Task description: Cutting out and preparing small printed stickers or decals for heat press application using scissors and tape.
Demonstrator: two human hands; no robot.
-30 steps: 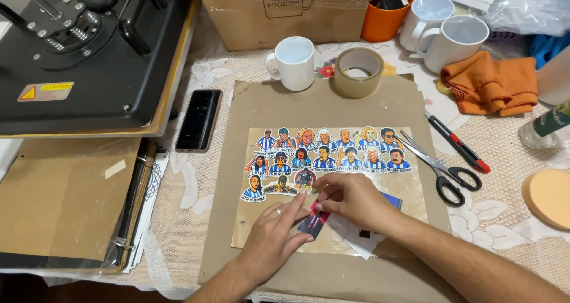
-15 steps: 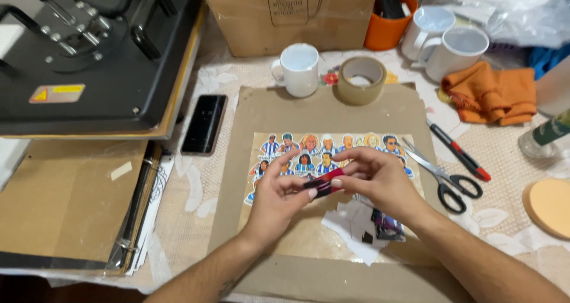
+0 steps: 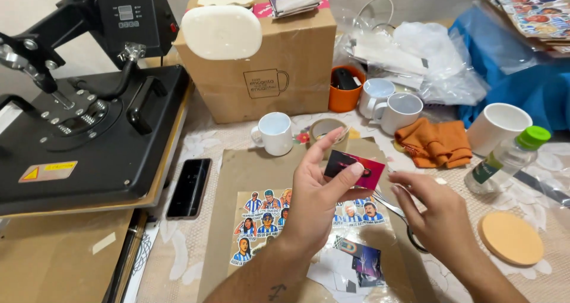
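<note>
My left hand pinches small dark-pink sticker by edges | right hand at 3 o'clock, half-curled, holding nothing | I should keep fingertips off its face.

My left hand has lifted the dark sticker above the sticker sheet; my right hand has let go.
</note>
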